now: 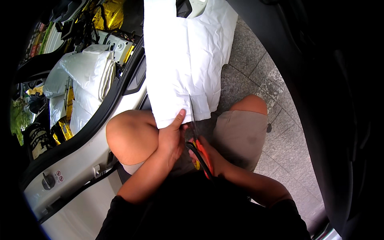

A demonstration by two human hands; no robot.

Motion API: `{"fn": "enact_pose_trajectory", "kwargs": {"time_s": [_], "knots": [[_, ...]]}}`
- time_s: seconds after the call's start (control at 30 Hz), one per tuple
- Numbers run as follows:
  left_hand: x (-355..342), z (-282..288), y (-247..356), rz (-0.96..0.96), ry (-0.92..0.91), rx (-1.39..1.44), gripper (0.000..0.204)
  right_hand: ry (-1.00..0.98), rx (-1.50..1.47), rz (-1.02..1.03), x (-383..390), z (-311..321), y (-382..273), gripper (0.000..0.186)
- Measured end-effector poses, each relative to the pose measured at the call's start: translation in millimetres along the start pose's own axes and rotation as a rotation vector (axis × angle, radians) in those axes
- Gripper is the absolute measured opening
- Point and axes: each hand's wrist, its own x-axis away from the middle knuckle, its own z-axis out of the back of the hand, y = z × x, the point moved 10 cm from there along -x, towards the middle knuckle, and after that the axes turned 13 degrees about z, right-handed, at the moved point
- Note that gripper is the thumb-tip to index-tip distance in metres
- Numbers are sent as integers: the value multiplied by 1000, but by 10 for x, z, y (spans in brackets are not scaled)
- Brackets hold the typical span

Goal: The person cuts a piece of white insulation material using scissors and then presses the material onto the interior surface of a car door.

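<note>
A large sheet of white fabric-like material hangs down over my lap, creased on its right half. My left hand pinches its lower edge, thumb on top and fingers underneath. In my right hand is a pair of scissors with red, black and yellow handles. Their blades point away from me, and one lies over the sheet along a slit near its lower edge. Part of the other blade is hidden by the material. My right fingers are mostly covered by the handles.
To the left is a car's open door frame, with folded silvery-white sheeting, wiring and gold foil inside. Grey stone paving lies to the right. A dark panel curves along the right side. My knees flank the sheet.
</note>
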Motion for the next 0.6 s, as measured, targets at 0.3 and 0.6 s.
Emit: {"fn": "enact_pose_trajectory", "kwargs": {"time_s": [0.3, 0.6], "knots": [[70, -8, -29, 83, 65, -95, 35, 40, 74, 59, -14, -70, -221, 26], [203, -104, 30, 71, 96, -56, 37, 99, 173, 142, -21, -41, -304, 21]]}}
